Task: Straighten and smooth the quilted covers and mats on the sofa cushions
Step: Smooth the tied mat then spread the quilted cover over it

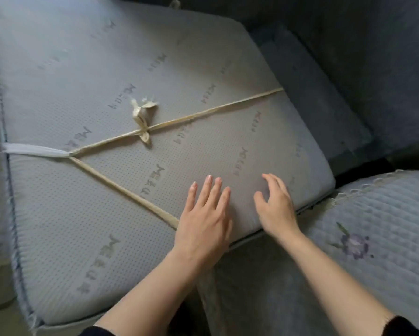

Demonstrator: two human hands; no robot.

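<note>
A large sofa cushion (106, 76) lies turned over, its grey dotted underside with printed lettering facing up. Cream tie straps (203, 115) cross it and meet in a knot (143, 132); a white elastic band (34, 150) joins them at the left edge. My left hand (204, 219) rests flat on the cushion near its front right corner, fingers straight and spread, over one strap's end. My right hand (273, 207) touches the cushion close to its right edge, fingers loosely bent, holding nothing. A quilted cover (378, 214) with an embroidered purple flower (353, 242) lies at the lower right.
The dark blue sofa base and backrest (349, 57) fill the upper right. A dark gap (363, 170) runs between the overturned cushion and the quilted cover. A strip of lace trim (363, 187) edges the quilted cover's far side.
</note>
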